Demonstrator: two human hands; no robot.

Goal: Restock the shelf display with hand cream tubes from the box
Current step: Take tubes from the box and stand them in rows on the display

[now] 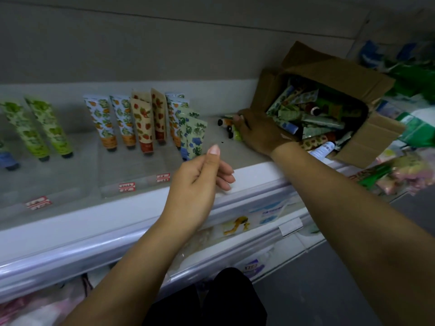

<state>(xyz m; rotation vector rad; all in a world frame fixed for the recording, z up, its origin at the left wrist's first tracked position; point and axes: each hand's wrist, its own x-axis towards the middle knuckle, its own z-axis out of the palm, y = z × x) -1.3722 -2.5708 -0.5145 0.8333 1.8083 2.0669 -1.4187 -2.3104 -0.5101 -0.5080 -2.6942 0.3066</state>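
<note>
An open cardboard box (303,67) lies tipped on the shelf at the right, full of patterned hand cream tubes (313,118). My right hand (259,132) lies over a few loose tubes (227,125) with black caps on the shelf just left of the box, its fingers curled round them. My left hand (200,182) hovers above the shelf's front edge, fingers loosely curled, holding nothing. Several tubes stand cap-down in rows on the shelf: orange-patterned (103,118), strawberry (143,123), blue-flowered (191,135) and green (44,128).
The grey shelf (131,168) has red price labels (127,186) along its front lip. A lower shelf (247,231) holds packaged goods. Green and pink packets (404,175) crowd the right side beside the box.
</note>
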